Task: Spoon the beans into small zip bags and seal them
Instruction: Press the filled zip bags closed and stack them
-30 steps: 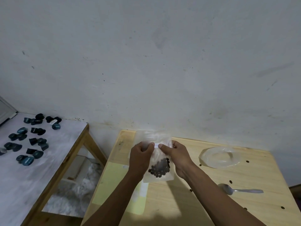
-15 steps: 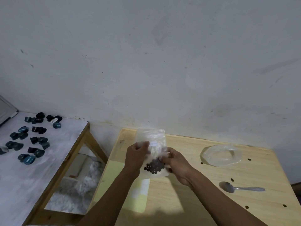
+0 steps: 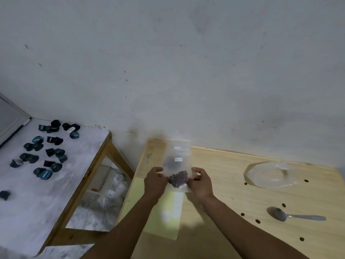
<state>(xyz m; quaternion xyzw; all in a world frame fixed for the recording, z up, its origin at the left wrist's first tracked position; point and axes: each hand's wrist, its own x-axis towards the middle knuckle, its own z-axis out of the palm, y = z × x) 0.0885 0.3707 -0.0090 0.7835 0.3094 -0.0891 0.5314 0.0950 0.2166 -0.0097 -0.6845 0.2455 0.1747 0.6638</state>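
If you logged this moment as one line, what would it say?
step: handling filled bag | left hand: holds bag | right hand: holds bag | beans: inside | spoon: on table

Low in the centre of the frame, the zip bag [image 3: 177, 165] stands upright above the wooden table [image 3: 233, 193], held between the left hand [image 3: 155, 182] on its left edge and the right hand [image 3: 200, 183] on its right. The beans [image 3: 178, 178] sit in the bag's lower part. A sheet [image 3: 160, 217] lies on the table below the hands. At right lie a plastic dish [image 3: 270, 175] and, nearer the bottom edge, a spoon [image 3: 295, 216]. A second table [image 3: 28, 184] with capsules [image 3: 44, 148] fills the lower left.
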